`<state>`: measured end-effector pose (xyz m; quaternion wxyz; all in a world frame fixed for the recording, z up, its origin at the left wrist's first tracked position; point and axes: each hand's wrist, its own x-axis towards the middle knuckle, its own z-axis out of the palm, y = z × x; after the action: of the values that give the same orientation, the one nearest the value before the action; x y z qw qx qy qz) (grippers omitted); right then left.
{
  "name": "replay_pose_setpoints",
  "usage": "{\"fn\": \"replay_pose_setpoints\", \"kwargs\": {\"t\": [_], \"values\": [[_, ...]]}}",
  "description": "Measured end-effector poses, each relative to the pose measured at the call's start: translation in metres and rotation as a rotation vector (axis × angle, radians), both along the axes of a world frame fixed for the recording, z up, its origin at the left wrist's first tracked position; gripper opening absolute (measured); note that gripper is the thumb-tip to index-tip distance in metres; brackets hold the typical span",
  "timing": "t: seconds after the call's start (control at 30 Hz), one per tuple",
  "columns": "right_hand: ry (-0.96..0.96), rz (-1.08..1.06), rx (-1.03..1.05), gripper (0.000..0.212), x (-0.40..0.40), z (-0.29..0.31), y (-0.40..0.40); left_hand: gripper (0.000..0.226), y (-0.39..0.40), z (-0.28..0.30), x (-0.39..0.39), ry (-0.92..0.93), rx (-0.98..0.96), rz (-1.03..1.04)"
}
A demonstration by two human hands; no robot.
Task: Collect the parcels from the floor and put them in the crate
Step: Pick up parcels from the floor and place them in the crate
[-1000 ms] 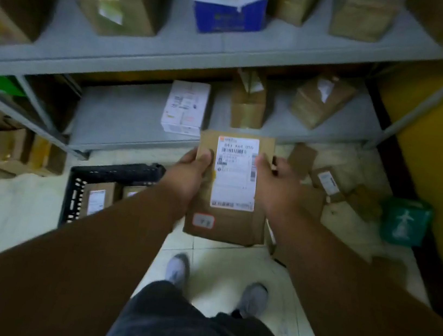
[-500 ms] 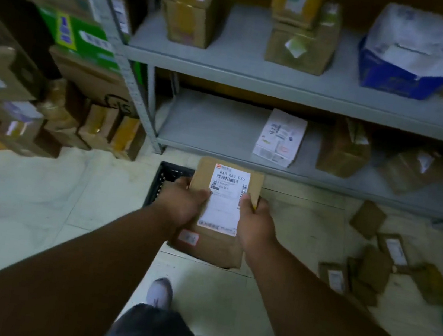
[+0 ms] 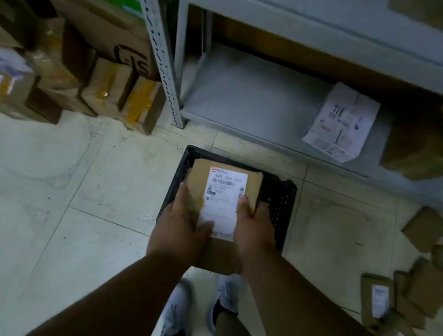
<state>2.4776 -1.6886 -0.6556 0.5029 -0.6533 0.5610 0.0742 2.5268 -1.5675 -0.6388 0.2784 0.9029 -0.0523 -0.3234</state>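
A flat brown cardboard parcel [image 3: 225, 185] with a white shipping label is held over the black plastic crate [image 3: 278, 201] on the floor. My left hand [image 3: 177, 230] grips its left edge, thumb across the label. My right hand [image 3: 254, 229] grips its right edge. The parcel hides most of the crate's inside. Several more brown parcels [image 3: 423, 284] lie scattered on the tiles at the right.
A grey metal shelf [image 3: 251, 106] stands just behind the crate, with a white box [image 3: 340, 122] and brown boxes on its bottom level. Stacked cartons [image 3: 106, 86] fill the left rack. My shoes [image 3: 180, 313] are close in front of the crate.
I have turned left and stepped toward the crate. The parcel, still in both hands, has moved from in front of me to directly over the crate.
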Motion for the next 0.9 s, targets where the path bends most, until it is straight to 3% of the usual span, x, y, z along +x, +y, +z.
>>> {"fn": "replay_pose_setpoints", "kwargs": {"t": [0.17,0.43,0.53,0.67,0.9], "values": [[0.017,0.031,0.033,0.018,0.034,-0.127,0.001,0.092,0.001,-0.133,0.046,0.086,0.044,-0.026],[0.065,0.093,0.004,0.036,0.072,-0.286,-0.007,0.09,-0.006,-0.304,0.084,0.086,0.016,-0.035],[0.119,0.207,0.048,0.037,0.07,-0.324,-0.001,0.092,0.001,-0.33,0.082,0.074,0.17,-0.141],[0.121,0.26,0.115,0.035,0.066,-0.347,0.021,0.089,0.02,-0.341,0.065,-0.111,0.335,-0.416],[0.132,0.269,0.215,0.043,0.074,-0.346,0.017,0.09,0.019,-0.347,0.064,-0.216,0.388,-0.429]]}}
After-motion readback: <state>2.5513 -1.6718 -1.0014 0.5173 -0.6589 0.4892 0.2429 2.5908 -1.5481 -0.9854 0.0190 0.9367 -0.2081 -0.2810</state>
